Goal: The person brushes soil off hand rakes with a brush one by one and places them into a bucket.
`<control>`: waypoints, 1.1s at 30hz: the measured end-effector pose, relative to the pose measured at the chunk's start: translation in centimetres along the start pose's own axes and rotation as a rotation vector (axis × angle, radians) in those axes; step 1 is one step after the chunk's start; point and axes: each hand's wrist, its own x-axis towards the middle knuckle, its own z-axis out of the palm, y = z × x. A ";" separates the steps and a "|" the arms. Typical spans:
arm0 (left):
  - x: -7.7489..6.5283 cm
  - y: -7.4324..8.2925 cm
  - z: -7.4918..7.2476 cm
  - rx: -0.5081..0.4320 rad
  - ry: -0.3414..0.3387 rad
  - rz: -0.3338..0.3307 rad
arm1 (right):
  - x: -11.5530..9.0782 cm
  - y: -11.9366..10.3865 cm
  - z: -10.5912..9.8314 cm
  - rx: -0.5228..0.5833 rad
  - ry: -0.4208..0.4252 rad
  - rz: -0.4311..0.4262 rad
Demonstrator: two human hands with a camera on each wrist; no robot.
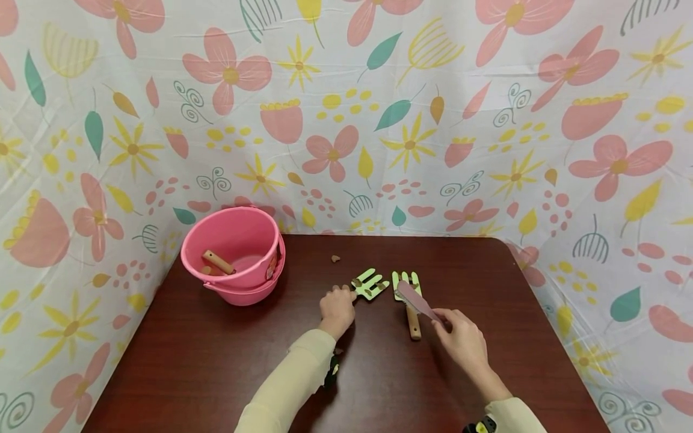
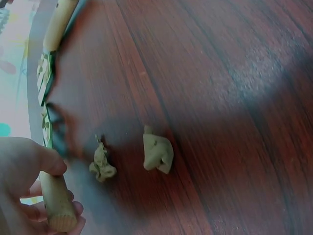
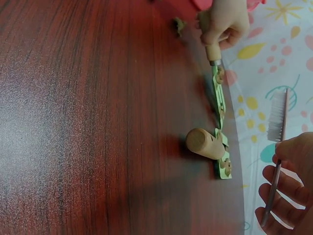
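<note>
My left hand (image 1: 337, 310) grips the wooden handle (image 2: 57, 200) of a small green garden hand rake (image 1: 370, 285), whose tines carry brown clay-like bits. A second green hand rake (image 1: 405, 282) lies just to its right, with similar bits on it and its wooden handle (image 1: 414, 325) toward me. In my right hand (image 1: 462, 340) is a flat brush with a pinkish handle (image 1: 419, 300) and pale bristles (image 3: 277, 115), held over the second rake. Whether the bristles touch that rake, I cannot tell.
Two pink buckets (image 1: 243, 294), one nested in the other, stand at the back left; a wooden-handled tool (image 1: 218, 262) lies inside. Clay-like lumps (image 2: 158, 152) sit on the dark wooden table (image 1: 216, 367), another (image 1: 335, 258) toward the back. A flowered cloth (image 1: 346, 198) hangs behind.
</note>
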 end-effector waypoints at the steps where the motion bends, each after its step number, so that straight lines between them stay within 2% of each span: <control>1: 0.0 -0.1 0.1 0.014 -0.001 0.002 | 0.0 0.0 0.0 0.000 -0.001 -0.001; 8: 0.1 -0.4 0.1 0.090 -0.020 0.008 | 0.0 -0.1 0.1 0.003 0.005 -0.011; 19: 0.0 -1.9 0.2 0.149 0.037 0.068 | 0.1 -0.1 0.0 0.008 0.017 -0.008; 33: 0.1 -3.6 -1.1 0.138 0.091 0.141 | 0.5 0.1 -0.1 0.007 0.034 -0.017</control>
